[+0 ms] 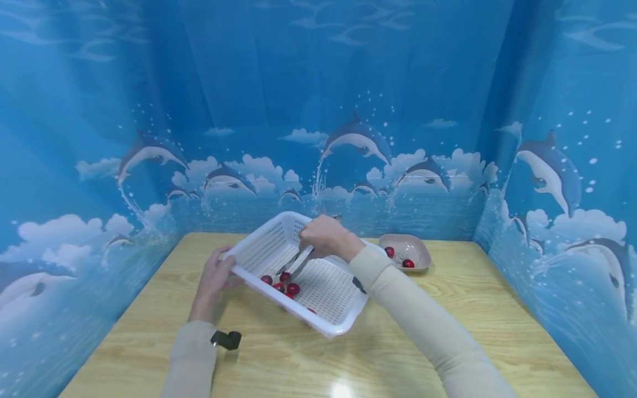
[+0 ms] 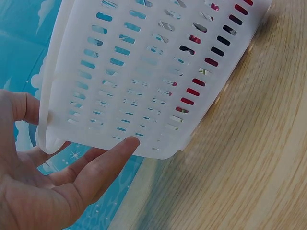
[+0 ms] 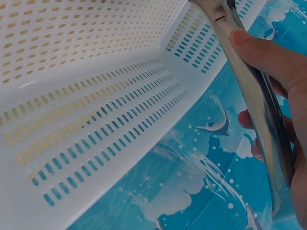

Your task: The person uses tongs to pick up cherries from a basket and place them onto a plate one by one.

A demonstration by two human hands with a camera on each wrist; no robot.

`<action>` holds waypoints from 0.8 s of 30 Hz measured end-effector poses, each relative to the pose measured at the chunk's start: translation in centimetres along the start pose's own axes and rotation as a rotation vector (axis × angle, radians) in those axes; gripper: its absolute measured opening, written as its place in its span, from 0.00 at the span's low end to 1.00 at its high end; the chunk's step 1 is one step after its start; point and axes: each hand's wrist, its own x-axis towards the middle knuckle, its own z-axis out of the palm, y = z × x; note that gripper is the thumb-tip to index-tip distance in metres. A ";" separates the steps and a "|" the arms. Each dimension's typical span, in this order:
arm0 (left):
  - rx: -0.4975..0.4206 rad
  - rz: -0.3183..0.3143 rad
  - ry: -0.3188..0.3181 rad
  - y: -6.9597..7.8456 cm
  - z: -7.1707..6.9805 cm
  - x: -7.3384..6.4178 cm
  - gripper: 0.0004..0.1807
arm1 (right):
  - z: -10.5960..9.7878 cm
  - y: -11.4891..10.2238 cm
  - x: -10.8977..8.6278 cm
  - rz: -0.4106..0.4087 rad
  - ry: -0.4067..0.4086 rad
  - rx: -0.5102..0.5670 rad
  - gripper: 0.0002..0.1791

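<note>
A white perforated plastic basket [image 1: 328, 287] is tilted over the table, with several small, round, shiny red fruits [image 1: 293, 288] gathered along its near left side. My left hand [image 1: 219, 271] grips the basket's left end, thumb at the rim and fingers against the outer wall, as the left wrist view shows [image 2: 72, 182]. My right hand [image 1: 325, 236] reaches over the basket and holds metal tongs [image 3: 254, 96]. In the head view the tongs' tips point down into the basket, right at one red fruit [image 1: 285, 277]. The right wrist view leaves the tips out.
Behind the right forearm stands a shallow pinkish dish [image 1: 420, 254] holding two red fruits [image 1: 408, 263]. Under everything lies a light wood-grain table [image 1: 448, 315]. Blue curtains [image 1: 278, 83] printed with dolphins enclose its back and sides.
</note>
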 end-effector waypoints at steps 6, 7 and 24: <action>0.006 0.006 0.002 -0.1 0.1 0.0 0.34 | -0.3 0.1 -0.3 0.009 0.013 0.030 0.17; 0.006 0.006 0.002 -0.1 0.1 0.0 0.34 | -0.2 0.1 -0.3 0.009 0.013 0.027 0.17; 0.002 0.002 -0.003 -0.1 0.0 0.2 0.33 | -0.5 -1.0 1.6 -0.019 -0.079 -0.062 0.12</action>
